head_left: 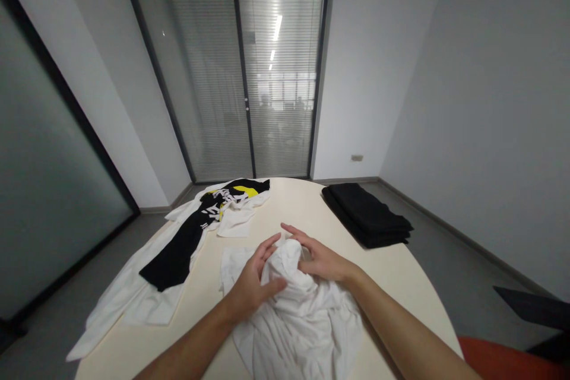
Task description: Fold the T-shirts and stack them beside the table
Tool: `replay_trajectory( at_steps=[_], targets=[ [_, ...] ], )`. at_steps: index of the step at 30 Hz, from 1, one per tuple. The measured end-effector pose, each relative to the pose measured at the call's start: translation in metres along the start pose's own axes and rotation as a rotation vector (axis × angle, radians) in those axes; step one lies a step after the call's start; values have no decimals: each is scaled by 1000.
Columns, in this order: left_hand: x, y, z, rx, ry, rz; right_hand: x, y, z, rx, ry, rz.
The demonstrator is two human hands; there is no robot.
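A crumpled white shirt (pixel 307 320) lies on the near part of the table, bunched up into a peak between my two hands. My left hand (pixel 260 282) cups the left side of that bunch, thumb across its front and fingers along its far side. From the right, my right hand (pixel 318 258) holds the top folds, with its thumb tucked in the cloth and its fingers stretched over the far side. The fabric hides part of the right fingers.
On the left of the round cream table (pixel 285 205) lie spread white-and-black garments (pixel 178 249) with a yellow print. A folded black cloth stack (pixel 367 214) sits at the right edge. Beyond stand glass doors (pixel 240 83) with blinds; a red chair (pixel 503 359) is at lower right.
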State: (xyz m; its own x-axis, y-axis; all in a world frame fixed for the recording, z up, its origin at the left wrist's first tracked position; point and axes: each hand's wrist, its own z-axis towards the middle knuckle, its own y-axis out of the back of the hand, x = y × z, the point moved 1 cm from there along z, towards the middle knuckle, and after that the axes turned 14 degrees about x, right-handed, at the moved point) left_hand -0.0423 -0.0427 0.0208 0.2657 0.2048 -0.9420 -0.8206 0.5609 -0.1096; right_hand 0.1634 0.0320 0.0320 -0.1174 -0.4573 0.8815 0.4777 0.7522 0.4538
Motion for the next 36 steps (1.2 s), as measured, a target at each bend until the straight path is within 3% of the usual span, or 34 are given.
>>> replay_trajectory(
  at_steps=[4,8,14,18,20,23,26,29,32,36],
  targets=[
    [-4,0,4,-170,64,237,6,0,1,-113,-86,40],
    [-6,15,8,-373,52,352,11,9,0,-192,-145,136],
    [-6,38,9,-588,51,283,24,21,-12,44,-200,245],
    [-11,44,10,-548,79,248,24,25,-17,-7,-170,267],
    [-15,49,10,-523,145,302,20,29,-18,-130,-138,284],
    [-22,58,9,-471,230,308,12,38,-18,-413,-105,339],
    [-27,59,4,-308,320,274,5,48,-18,-657,-82,405],
    [-27,54,-1,-62,426,405,-1,54,-21,-762,-95,507],
    [-23,49,-2,47,398,538,-5,56,-26,-682,-70,598],
    [-17,51,3,-156,297,205,-9,50,-31,-359,-4,528]
  ],
)
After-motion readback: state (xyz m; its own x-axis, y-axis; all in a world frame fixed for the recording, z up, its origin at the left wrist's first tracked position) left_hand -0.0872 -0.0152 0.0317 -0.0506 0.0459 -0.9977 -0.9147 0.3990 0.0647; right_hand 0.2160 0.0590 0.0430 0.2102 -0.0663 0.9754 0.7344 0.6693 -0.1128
